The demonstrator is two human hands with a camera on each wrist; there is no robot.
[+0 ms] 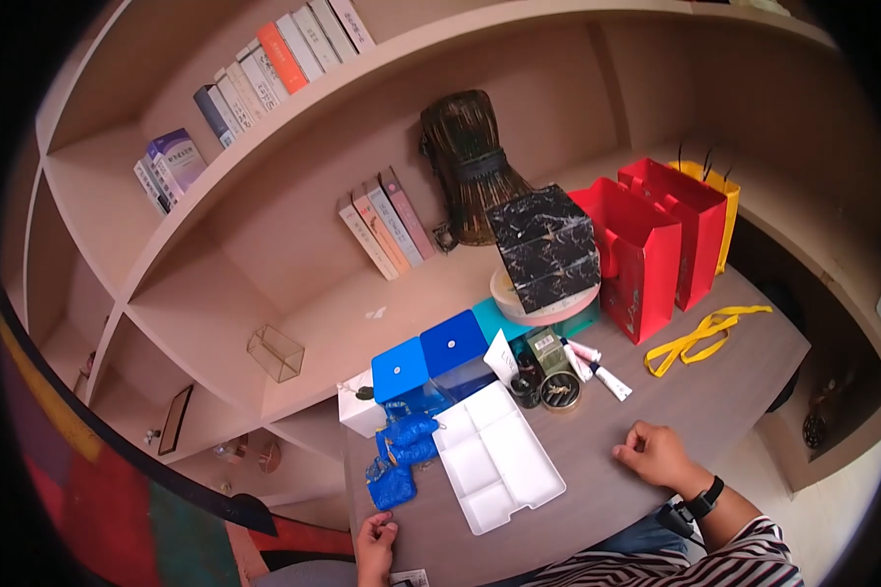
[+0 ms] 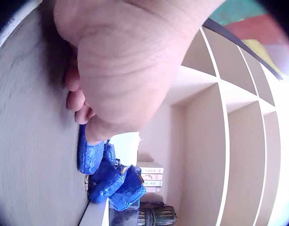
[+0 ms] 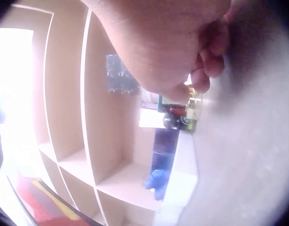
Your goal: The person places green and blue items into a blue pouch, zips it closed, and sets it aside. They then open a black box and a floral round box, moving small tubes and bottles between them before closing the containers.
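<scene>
My left hand (image 1: 375, 544) rests at the table's near left edge, fingers loosely curled around nothing. Just beyond it lie several crinkled blue pouches (image 1: 408, 438), also in the left wrist view as blue pouches (image 2: 106, 181) past the thumb. On the right, my right hand (image 1: 653, 456) rests on the tabletop, its fingers relaxed inward and holding nothing. Between the hands sits a white compartment tray (image 1: 477, 474), bare inside. Behind the tray stand a round gold-rimmed tin (image 1: 560, 390), a dark jar (image 1: 525, 389) and white tubes (image 1: 612, 383).
Two blue-lidded boxes (image 1: 401, 370) stand behind the pouches. A black marble-patterned box (image 1: 544, 247) sits on a round pink box (image 1: 548, 308). Red gift bags (image 1: 646, 279) and a yellow ribbon (image 1: 690, 344) are at the right. Shelves with books (image 1: 387, 225) rise behind the table.
</scene>
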